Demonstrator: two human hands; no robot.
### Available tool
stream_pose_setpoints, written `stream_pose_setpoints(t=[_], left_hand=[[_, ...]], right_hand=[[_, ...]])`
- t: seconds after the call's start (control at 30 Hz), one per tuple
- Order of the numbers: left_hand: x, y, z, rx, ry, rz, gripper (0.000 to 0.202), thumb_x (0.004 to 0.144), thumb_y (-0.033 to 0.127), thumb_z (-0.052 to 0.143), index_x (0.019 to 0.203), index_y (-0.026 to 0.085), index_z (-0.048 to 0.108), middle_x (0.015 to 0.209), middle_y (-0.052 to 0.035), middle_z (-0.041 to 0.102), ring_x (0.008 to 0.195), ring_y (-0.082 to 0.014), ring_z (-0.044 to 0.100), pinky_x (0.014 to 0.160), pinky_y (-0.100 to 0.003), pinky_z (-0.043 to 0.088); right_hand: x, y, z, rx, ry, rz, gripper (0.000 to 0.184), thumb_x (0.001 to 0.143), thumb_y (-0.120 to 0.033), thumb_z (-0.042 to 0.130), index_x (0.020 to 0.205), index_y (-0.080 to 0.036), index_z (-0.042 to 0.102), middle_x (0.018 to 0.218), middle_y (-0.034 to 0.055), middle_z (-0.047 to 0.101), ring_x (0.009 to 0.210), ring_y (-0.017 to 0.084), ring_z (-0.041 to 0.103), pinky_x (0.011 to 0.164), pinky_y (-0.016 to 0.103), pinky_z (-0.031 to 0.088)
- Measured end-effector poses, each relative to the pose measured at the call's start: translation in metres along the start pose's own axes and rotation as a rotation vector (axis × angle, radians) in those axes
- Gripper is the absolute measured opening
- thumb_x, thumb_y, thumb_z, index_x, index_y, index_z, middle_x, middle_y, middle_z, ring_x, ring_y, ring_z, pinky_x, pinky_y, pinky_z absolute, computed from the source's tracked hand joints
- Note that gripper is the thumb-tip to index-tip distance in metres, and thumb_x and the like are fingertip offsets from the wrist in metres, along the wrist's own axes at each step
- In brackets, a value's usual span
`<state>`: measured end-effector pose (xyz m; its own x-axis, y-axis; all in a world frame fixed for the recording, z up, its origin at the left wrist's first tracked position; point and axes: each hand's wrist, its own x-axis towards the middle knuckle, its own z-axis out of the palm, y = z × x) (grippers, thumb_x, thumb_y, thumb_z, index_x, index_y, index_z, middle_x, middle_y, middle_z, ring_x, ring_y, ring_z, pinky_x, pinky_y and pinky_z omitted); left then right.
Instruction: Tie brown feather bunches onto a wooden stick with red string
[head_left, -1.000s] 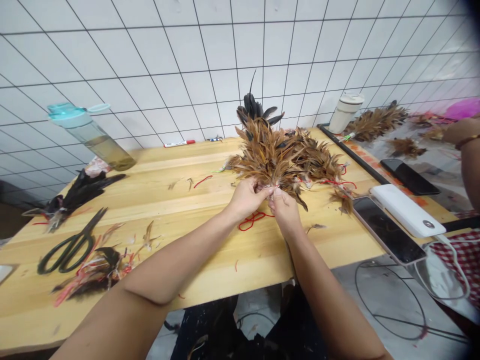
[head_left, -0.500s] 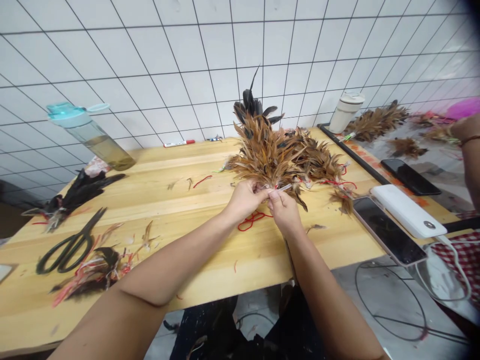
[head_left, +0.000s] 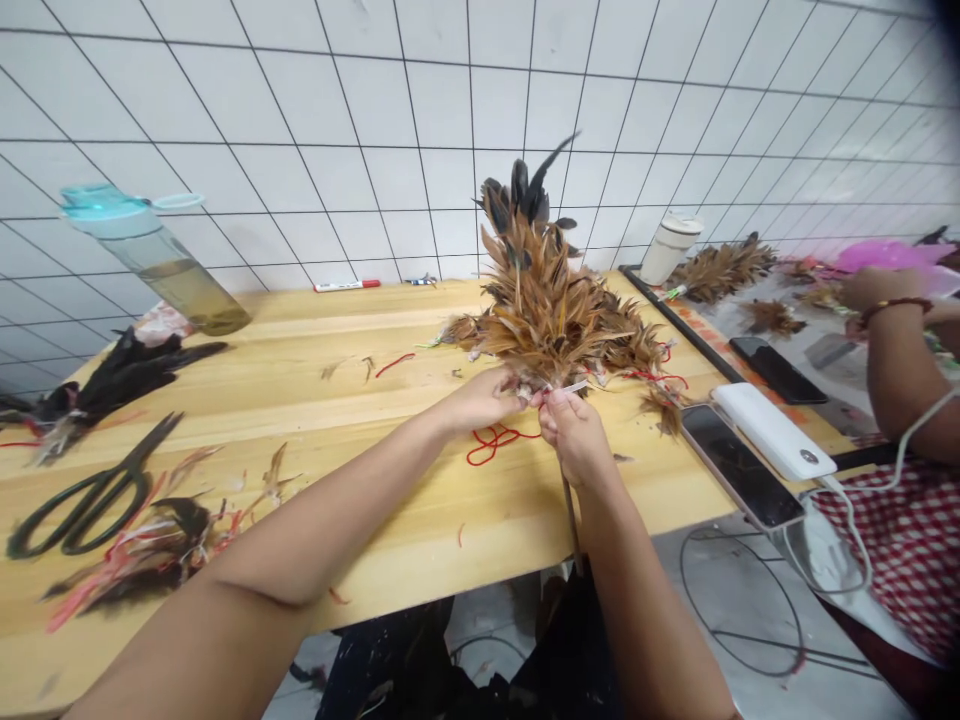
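A dense bundle of brown and black rooster feathers (head_left: 547,310) stands upright above my hands, its tips against the wall tiles in this view. My left hand (head_left: 480,402) is shut on the base of the bundle. My right hand (head_left: 574,435) grips a thin wooden stick (head_left: 571,520) that runs down from the bundle's base past the table edge. A narrow pale strip (head_left: 574,387) sticks out between my hands. A loop of red string (head_left: 495,443) lies on the table just below them.
The wooden table (head_left: 337,330) holds scissors (head_left: 97,500), feather scraps and a water bottle (head_left: 157,260). At right are a phone (head_left: 739,465) and a power bank (head_left: 772,430). A co-worker's hand (head_left: 877,290) works beside a finished feather bundle (head_left: 720,272).
The whole view has shifted, so everything sits further left. The wooden stick shows more clearly below my right hand, and more of the co-worker's arm has come into view.
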<state>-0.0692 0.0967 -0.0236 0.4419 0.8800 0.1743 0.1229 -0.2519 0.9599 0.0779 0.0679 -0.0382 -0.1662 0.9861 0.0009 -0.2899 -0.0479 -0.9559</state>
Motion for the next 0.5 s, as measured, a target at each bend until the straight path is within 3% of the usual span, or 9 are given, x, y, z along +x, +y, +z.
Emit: stream_pose_setpoints(t=[0.07,0.17,0.3,0.4,0.5], left_hand=[[-0.002,0.002,0.007,-0.136,-0.152,0.011,0.016,0.07,0.026,0.064,0.072,0.015,0.053,0.076,-0.0023,0.059,0.078,-0.0155,0.058,0.077,-0.028,0.047],[-0.006,0.005,0.013,-0.306,-0.243,0.01,0.025,0.073,0.033,0.067,0.077,0.017,0.049,0.078,-0.0015,0.056,0.077,-0.0133,0.057,0.074,-0.027,0.046],[-0.01,0.012,0.007,-0.266,-0.363,-0.034,0.028,0.081,0.041,0.061,0.085,0.015,0.052,0.068,0.0012,0.051,0.061,-0.0091,0.051,0.06,-0.023,0.042],[-0.012,0.02,0.002,-0.052,-0.229,0.041,0.027,0.089,0.039,0.048,0.086,0.014,0.058,0.064,0.0017,0.051,0.054,-0.0078,0.044,0.055,-0.021,0.036],[-0.014,0.029,0.004,0.298,-0.048,0.238,0.025,0.09,0.029,0.044,0.083,0.014,0.063,0.077,-0.0027,0.063,0.069,-0.0109,0.055,0.067,-0.024,0.041]], right_hand=[[-0.008,-0.009,0.003,0.005,-0.019,0.0,0.046,0.067,-0.061,0.066,0.072,-0.016,0.056,0.049,-0.008,0.031,0.043,0.004,0.022,0.041,0.021,0.015],[-0.018,-0.023,0.006,0.031,-0.019,-0.017,0.045,0.068,-0.058,0.068,0.073,-0.015,0.056,0.049,-0.0085,0.032,0.043,0.004,0.021,0.042,0.021,0.016],[-0.021,-0.038,0.004,0.012,0.022,-0.069,0.043,0.069,-0.057,0.069,0.072,-0.015,0.056,0.048,-0.0083,0.033,0.043,0.004,0.021,0.042,0.021,0.016],[-0.016,-0.041,-0.004,-0.085,0.126,-0.142,0.045,0.07,-0.059,0.066,0.074,-0.015,0.058,0.048,-0.0082,0.032,0.042,0.005,0.022,0.041,0.021,0.015],[-0.012,-0.036,-0.013,-0.31,0.272,-0.234,0.043,0.077,-0.06,0.057,0.073,-0.017,0.057,0.048,-0.0063,0.035,0.043,0.008,0.027,0.043,0.023,0.019]])
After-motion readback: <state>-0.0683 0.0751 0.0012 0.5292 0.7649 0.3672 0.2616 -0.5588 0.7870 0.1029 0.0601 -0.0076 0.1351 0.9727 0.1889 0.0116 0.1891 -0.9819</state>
